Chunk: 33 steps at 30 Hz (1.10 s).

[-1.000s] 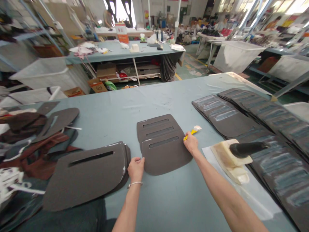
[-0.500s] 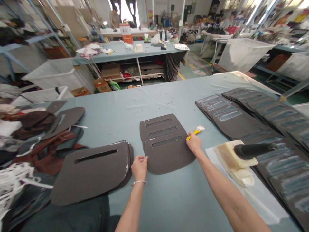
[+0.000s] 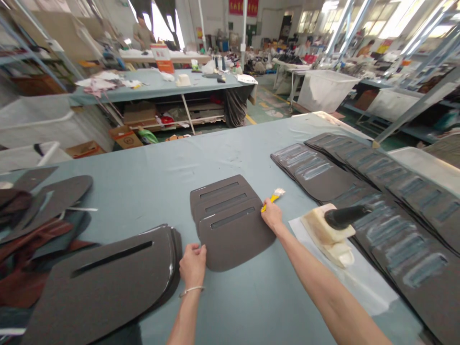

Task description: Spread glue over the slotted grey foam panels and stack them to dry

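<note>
Okay so there's a little fan of three dark panels (image 3: 233, 247) sitting mid-table, overlapping so each one's long slot shows. The table (image 3: 237, 311) has a pale blue-green cover.

Right hand (image 3: 272, 214) has a solid grip on a brush (image 3: 274, 198), yellow handle with pale bristles pointing up and away, and that hand is right at the right edge of the front panel. Left hand (image 3: 193, 265) has its fingers curled in, with the tips right by the front panel's left edge. Can't tell if they're actually pinching it or just resting there. Bracelet (image 3: 191, 291) on that wrist, btw.

Just left of that hand is a pile of bigger-looking slotted panels (image 3: 111, 282). Over on the right there's a cream plastic container (image 3: 319, 225) with a black tube (image 3: 347, 216) poking out, on a whitish sheet (image 3: 372, 287), next to rows of dark pieces (image 3: 391, 239) with pale smears across them.
</note>
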Each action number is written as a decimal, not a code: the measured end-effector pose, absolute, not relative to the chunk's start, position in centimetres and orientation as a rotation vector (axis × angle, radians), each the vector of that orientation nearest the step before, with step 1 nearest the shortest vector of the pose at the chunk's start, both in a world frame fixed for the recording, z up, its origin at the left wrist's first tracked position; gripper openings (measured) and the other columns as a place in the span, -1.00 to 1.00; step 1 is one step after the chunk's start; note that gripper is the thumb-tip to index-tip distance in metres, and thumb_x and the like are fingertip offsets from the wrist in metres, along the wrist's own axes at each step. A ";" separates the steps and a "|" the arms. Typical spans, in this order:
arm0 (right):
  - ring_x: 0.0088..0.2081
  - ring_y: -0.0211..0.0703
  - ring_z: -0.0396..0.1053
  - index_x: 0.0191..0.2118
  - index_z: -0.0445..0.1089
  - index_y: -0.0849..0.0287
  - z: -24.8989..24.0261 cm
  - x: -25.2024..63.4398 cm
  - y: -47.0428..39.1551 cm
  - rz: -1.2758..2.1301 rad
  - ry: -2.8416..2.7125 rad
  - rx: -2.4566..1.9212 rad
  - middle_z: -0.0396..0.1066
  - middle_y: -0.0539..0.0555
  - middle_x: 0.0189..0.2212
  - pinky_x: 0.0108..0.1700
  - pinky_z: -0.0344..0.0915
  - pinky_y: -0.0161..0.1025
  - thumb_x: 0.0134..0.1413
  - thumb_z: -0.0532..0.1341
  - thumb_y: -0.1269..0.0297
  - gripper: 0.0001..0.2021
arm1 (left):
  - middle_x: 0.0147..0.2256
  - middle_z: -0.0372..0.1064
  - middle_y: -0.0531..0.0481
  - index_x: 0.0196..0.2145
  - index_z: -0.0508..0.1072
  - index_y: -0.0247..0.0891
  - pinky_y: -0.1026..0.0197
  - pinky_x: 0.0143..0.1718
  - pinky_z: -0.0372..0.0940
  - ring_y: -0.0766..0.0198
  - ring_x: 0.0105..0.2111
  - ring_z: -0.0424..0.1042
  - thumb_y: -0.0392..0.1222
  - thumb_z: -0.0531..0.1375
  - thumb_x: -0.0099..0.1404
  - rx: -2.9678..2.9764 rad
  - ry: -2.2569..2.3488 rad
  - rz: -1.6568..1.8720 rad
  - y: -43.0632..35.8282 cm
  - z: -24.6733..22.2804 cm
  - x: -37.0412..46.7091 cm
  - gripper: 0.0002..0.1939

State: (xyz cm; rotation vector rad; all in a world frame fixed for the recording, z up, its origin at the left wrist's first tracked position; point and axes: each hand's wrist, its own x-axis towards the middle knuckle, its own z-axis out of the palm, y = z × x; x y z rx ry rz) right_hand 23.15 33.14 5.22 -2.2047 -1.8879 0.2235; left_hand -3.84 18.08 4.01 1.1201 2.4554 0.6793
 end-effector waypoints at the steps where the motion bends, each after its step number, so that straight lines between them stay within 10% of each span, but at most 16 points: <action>1: -0.26 -0.16 0.37 -0.10 0.27 0.14 5.2 23.2 33.1 0.221 -1.891 -2.202 0.41 0.11 -0.27 -0.30 0.09 -0.32 0.19 0.06 0.32 -0.82 | -0.24 0.52 -0.02 -0.21 0.35 -0.13 0.11 -0.30 0.22 0.02 -0.23 0.46 0.04 0.10 0.21 1.129 2.457 0.656 18.1 4.0 -3.9 -0.73; 19: -0.25 -0.17 0.25 -0.13 0.29 0.19 6.4 23.2 32.2 0.163 -1.875 -2.120 0.32 0.13 -0.27 -0.30 0.04 -0.32 0.16 0.10 0.32 -0.83 | -0.28 0.37 -0.13 -0.25 0.40 -0.26 0.13 -0.13 0.24 0.16 -0.20 0.38 -0.13 -0.07 0.33 1.417 2.352 0.835 16.4 5.3 -2.6 -0.71; 28: -0.28 0.03 0.29 -0.20 0.32 0.20 2.4 25.2 27.4 -0.087 -1.884 -1.652 0.35 0.19 -0.35 -0.28 0.17 -0.17 0.05 0.11 0.12 -0.72 | 0.12 0.13 -0.29 0.14 0.21 -0.22 -0.14 0.06 0.13 -0.10 0.12 0.14 0.02 0.07 0.25 1.165 3.081 0.602 -7.6 8.8 -6.8 -0.47; 33: -0.21 0.04 0.34 -0.25 0.29 0.12 2.1 18.8 19.4 0.233 -1.999 -1.329 0.40 0.19 -0.30 -0.18 0.25 -0.11 0.08 0.08 0.10 -0.78 | -0.25 0.35 -0.11 -0.24 0.40 -0.18 0.09 -0.14 0.26 0.10 -0.21 0.36 0.03 0.04 0.26 0.959 2.924 0.651 -14.9 7.1 -10.4 -0.72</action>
